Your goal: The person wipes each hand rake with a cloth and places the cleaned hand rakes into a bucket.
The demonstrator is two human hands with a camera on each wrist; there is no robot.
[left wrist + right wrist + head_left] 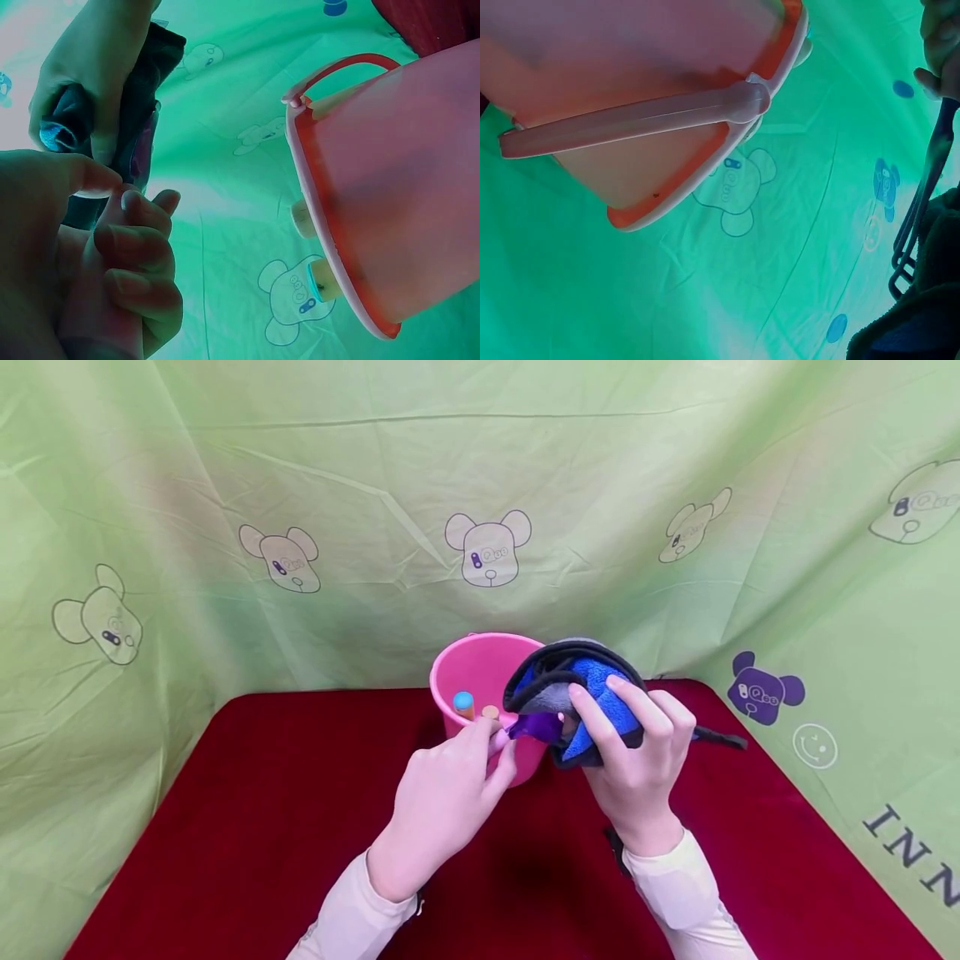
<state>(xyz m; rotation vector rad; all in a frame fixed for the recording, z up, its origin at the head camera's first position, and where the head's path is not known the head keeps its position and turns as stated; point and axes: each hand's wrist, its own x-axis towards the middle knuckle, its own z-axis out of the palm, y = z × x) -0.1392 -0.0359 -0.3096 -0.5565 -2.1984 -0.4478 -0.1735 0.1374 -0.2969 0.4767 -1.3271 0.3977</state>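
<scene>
My left hand (446,793) grips a hand tool (534,727) by its handle; in the left wrist view that handle (101,307) looks pink, while the head is purple. Around the head, my right hand (648,760) holds a folded blue and grey cloth (611,697) with black edging, which hides part of it. A slotted part (904,274) of the tool shows beside the cloth in the right wrist view. Just behind both hands stands a pink bucket (487,664). Two round-ended sticks show in it, one blue-tipped (463,702), one tan (490,712).
A dark red cloth (300,793) covers the table. Green fabric (375,468) printed with bear heads hangs behind and at both sides. The bucket has a handle (652,120) hinged at its rim. A narrow black strip (722,738) sticks out right of my right hand.
</scene>
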